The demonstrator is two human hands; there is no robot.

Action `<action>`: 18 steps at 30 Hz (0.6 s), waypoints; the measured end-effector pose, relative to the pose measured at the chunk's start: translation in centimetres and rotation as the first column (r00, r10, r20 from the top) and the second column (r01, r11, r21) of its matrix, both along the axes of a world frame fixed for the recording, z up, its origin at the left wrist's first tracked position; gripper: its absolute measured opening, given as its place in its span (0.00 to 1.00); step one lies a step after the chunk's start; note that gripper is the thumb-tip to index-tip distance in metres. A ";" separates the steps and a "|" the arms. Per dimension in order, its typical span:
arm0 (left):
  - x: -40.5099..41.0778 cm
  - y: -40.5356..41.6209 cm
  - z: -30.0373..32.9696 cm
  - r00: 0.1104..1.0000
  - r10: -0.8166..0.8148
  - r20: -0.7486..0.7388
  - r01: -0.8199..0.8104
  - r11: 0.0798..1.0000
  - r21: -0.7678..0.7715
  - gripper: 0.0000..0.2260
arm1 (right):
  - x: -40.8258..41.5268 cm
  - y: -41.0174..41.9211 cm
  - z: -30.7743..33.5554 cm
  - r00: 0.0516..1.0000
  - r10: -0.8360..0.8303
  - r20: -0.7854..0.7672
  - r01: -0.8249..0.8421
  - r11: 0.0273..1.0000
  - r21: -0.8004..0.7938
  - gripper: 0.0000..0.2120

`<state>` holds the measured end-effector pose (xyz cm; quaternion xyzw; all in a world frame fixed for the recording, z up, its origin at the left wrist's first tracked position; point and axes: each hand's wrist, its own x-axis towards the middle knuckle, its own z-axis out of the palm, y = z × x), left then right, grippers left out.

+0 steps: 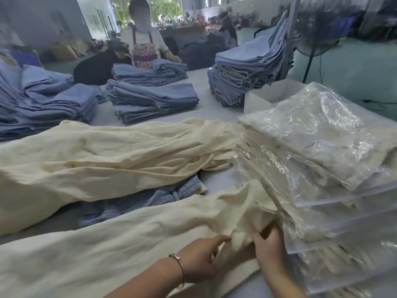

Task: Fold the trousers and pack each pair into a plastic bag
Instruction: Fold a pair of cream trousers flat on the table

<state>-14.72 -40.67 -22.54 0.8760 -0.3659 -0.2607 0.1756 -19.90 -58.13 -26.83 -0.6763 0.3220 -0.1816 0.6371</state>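
Cream trousers (120,239) lie stretched across the near table, their end bunched against a stack of bagged cream trousers (322,160) on the right. My left hand (199,257), with a thin bangle on the wrist, pinches the bunched cream cloth with thumb and fingers. My right hand (268,241) grips the same cloth at the foot of the bagged stack, fingers curled into the fold. More cream trousers (111,151) lie spread behind, over a pair of blue jeans (150,201).
Stacks of folded blue jeans (152,100) fill the far table, with a taller pile (247,69) at the right. A white box (270,97) stands behind the bagged stack. A person in an apron (144,41) works opposite. A floor fan (320,24) stands at the right.
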 end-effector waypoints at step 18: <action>9.4 -4.7 1.1 0.938 0.270 0.217 -0.242 0.959 -0.144 0.19 | -0.1 -0.1 3.3 0.951 0.206 -0.232 -0.224 0.973 -0.056 0.20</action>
